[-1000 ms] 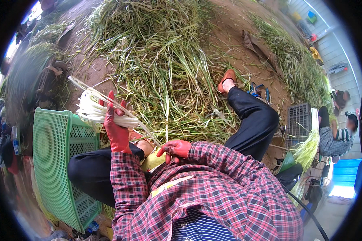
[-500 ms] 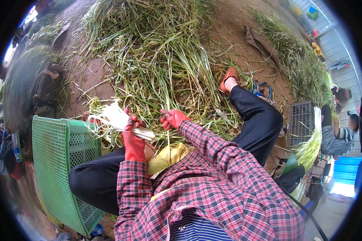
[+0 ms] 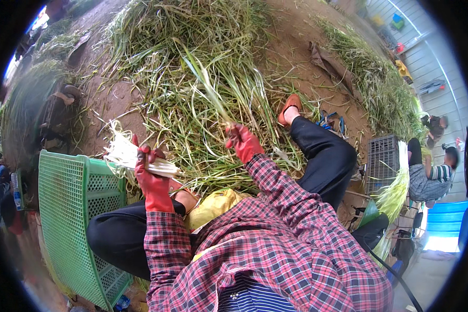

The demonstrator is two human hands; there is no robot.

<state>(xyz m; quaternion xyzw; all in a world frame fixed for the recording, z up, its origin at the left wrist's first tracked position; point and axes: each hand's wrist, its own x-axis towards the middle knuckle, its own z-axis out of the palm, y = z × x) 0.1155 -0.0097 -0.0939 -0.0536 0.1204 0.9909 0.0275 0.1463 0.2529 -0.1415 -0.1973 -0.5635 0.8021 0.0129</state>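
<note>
My left hand [image 3: 152, 169], in a red rubber glove, is closed around a bundle of trimmed white stalks [image 3: 120, 151]. Their ragged, stringy ends point left, and the cut ends stick out to the right of my fingers. In a matching red glove, my right hand [image 3: 244, 144] is closed at the fingertips on the lower end of a long green-leafed stalk [image 3: 209, 89]. That stalk slants up and away over the pile of loose green leaves [image 3: 192, 26], its leaves smeared by motion. Yellow cloth [image 3: 217, 205] lies in my lap.
A green plastic crate [image 3: 62, 218] stands by my left knee. Beyond my right leg are a grey crate [image 3: 382, 162] and pale green stalks [image 3: 398, 192]. A person [image 3: 432, 177] sits at the far right. More leaves [image 3: 356, 57] lie along the wall side.
My right hand has moved up and to the right, and a long green stalk now extends from its fingers. My left hand, with the white bundle, has shifted slightly left.
</note>
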